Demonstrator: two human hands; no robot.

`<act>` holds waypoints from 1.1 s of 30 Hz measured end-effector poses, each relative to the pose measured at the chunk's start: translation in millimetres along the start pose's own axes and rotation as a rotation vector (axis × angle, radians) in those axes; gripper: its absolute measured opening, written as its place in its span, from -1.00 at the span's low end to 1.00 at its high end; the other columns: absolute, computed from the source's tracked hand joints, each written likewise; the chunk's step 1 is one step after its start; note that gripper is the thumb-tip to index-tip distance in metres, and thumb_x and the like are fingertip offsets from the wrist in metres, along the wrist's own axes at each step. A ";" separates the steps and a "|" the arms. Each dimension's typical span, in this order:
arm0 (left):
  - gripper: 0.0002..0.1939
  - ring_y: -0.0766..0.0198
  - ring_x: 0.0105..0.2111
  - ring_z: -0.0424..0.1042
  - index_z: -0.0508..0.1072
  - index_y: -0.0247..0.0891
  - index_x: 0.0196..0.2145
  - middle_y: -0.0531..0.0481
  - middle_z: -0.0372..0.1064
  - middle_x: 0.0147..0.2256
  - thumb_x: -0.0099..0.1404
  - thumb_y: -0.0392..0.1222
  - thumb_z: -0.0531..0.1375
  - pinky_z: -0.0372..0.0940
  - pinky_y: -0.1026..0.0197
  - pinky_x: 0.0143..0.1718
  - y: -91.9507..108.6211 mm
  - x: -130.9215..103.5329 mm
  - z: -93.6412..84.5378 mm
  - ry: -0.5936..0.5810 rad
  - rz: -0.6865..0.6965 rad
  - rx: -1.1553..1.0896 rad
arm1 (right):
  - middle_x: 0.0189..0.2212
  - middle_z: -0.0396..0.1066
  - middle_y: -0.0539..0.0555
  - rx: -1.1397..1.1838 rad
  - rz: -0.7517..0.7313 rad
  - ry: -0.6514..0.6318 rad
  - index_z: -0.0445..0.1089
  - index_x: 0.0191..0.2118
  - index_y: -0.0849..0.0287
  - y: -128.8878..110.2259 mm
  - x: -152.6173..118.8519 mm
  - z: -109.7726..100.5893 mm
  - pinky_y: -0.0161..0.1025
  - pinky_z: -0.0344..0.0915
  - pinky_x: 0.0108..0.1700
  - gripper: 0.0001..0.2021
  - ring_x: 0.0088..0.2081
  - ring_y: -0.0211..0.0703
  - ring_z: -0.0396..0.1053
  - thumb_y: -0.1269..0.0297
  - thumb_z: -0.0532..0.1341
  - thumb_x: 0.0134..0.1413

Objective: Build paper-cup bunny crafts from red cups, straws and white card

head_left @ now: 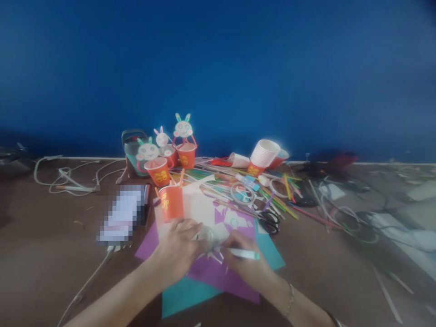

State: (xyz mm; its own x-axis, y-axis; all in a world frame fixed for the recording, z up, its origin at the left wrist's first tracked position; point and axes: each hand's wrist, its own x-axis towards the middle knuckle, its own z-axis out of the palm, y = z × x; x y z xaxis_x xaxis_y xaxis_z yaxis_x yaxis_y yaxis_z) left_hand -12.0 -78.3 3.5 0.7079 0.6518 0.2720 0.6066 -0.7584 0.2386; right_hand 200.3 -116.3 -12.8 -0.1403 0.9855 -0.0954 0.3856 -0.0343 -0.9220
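Here's the marker (243, 253), light and stiff by its look, best pinched near the tip: right hand (244, 269) closed round it, over the purple sheet (233, 282). Left hand (180, 245) at flimsy-looking white paper (221, 231), grip unclear; blue wall (218, 68) along the table's (51, 263) far edge.

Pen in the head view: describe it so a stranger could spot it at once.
Below the blue wall, find the purple paper on the brown table. Over it, the right hand holds the pen. Its thick white barrel with a green end sets it apart from the thin coloured sticks farther back.
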 end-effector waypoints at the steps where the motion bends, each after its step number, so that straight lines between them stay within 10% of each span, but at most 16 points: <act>1: -0.82 0.14 -0.12 0.33 0.54 -0.01 -0.22 0.03 0.45 -0.07 0.33 -0.21 0.15 0.11 0.06 -0.11 0.3 0.0 -0.2 0.001 0.002 0.005 | -0.65 0.31 -0.08 0.007 0.001 0.001 0.22 -0.50 0.15 1.1 0.4 -0.2 -0.38 0.11 -0.56 -0.87 -0.59 -0.31 0.23 0.33 0.18 0.00; 8: -0.82 0.15 -0.09 0.32 0.55 -0.05 -0.25 0.03 0.45 -0.07 0.34 -0.22 0.13 0.12 0.04 -0.06 1.6 -0.5 -2.3 0.010 -0.002 0.006 | -0.52 0.36 -0.02 0.013 -0.095 0.062 0.31 -0.27 0.13 -1.4 2.6 -15.2 -0.32 0.23 -0.46 -0.89 -0.49 -0.23 0.31 0.25 0.08 0.21; 16: -0.85 0.15 -0.10 0.33 0.56 -0.07 -0.24 0.00 0.45 -0.07 0.32 -0.19 0.16 0.12 0.04 -0.07 3.4 1.2 -2.5 -0.024 -0.018 0.057 | -0.13 0.37 0.15 -0.458 -0.633 -0.180 0.20 0.08 0.12 -20.2 20.8 -17.8 -0.05 0.24 -0.07 -0.61 -0.06 0.03 0.28 0.32 0.16 0.11; 29: -0.85 0.13 -0.05 0.27 0.54 -0.05 -0.21 0.05 0.43 -0.06 0.24 -0.21 0.26 0.12 -0.01 0.03 12.3 -2.5 -0.8 0.002 -0.184 -0.039 | -0.10 0.39 0.15 -0.542 -0.518 -0.213 0.19 0.04 0.12 -18.5 37.5 -9.9 -0.07 0.24 -0.01 -0.60 -0.04 0.02 0.32 0.19 0.22 0.11; 33: -0.70 0.13 -0.16 0.36 0.47 -0.24 -0.05 -0.10 0.45 -0.11 0.25 -0.38 0.17 0.33 0.10 -0.20 36.3 -7.6 0.9 -0.021 -0.209 0.171 | -0.10 0.38 0.17 -0.553 -0.569 -0.201 0.19 0.04 0.16 -23.7 35.6 -10.3 -0.04 0.24 0.01 -0.61 -0.02 0.03 0.30 0.34 0.19 0.06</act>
State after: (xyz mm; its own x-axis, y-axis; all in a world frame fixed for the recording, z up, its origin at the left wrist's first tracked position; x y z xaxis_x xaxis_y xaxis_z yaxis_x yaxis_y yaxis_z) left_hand 5.0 -110.8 9.3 0.5667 0.7957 0.2137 0.7916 -0.5978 0.1266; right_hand 195.5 -78.7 9.6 -0.5909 0.7770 0.2171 0.5930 0.6008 -0.5361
